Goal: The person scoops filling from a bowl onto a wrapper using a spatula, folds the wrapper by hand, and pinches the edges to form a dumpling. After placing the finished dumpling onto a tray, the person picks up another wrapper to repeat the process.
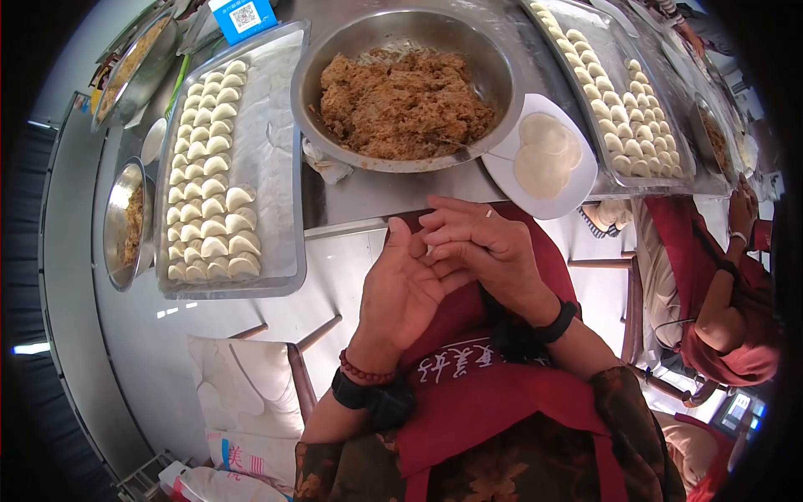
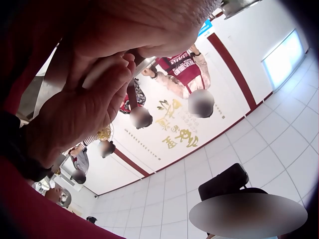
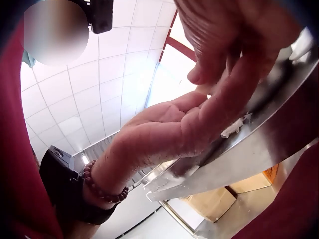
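Note:
My two hands meet in front of the apron, below the steel bowl. A pale dough dumpling point(image 2: 98, 72) shows as a small strip between them in the left wrist view; the fingers hide most of it. My left hand point(image 1: 397, 289), with a beaded bracelet, is turned palm up and cups it. From the other side my right hand point(image 1: 493, 255), wearing a ring, pinches it with bent fingers. Just ahead is the bowl point(image 1: 301, 100) of brown minced filling point(image 1: 401, 100). Several round wrappers point(image 1: 544, 159) lie on a white plate point(image 1: 502, 171) to its right.
On the left, a metal tray point(image 1: 280, 151) bears rows of dumplings point(image 1: 213, 159). Another tray point(image 1: 602, 25) of dumplings stands at the right. A smaller bowl point(image 1: 113, 209) of filling sits far left. Beside me at the right is another person point(image 1: 719, 318); a chair point(image 1: 251, 385) is at the left.

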